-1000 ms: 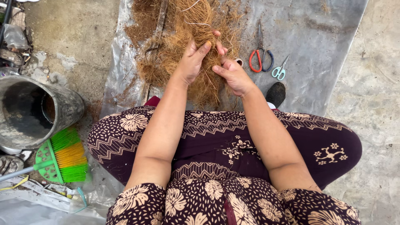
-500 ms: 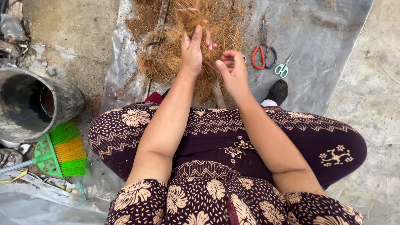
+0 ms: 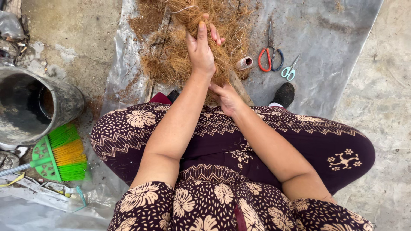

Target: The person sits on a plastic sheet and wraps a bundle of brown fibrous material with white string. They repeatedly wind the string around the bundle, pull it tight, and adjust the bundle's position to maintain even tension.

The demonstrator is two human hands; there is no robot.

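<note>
A heap of brown coconut fibre [image 3: 171, 60] lies on a grey plastic sheet [image 3: 325, 51] in front of my knees. My left hand [image 3: 200, 50] presses flat on a bunch of the fibre, fingers pointing away from me and wrapped partly around it. Lower and nearer to me, my right hand [image 3: 227, 97] grips the bottom end of the same bunch from beneath. A wooden stick [image 3: 239, 87] runs under the fibre beside that hand. A small spool of thread [image 3: 245, 63] sits just right of the bunch.
Red-and-blue-handled scissors [image 3: 269, 53] and small teal scissors [image 3: 290, 70] lie on the sheet to the right. A grey metal bucket [image 3: 64, 100] lies on its side at the left, with a green and orange broom head [image 3: 62, 154] below it. A black shoe [image 3: 283, 94] shows by my right knee.
My left hand has slid forward up the fibre bunch. My right hand has dropped from the top of the bunch to its lower end, closer to my lap.
</note>
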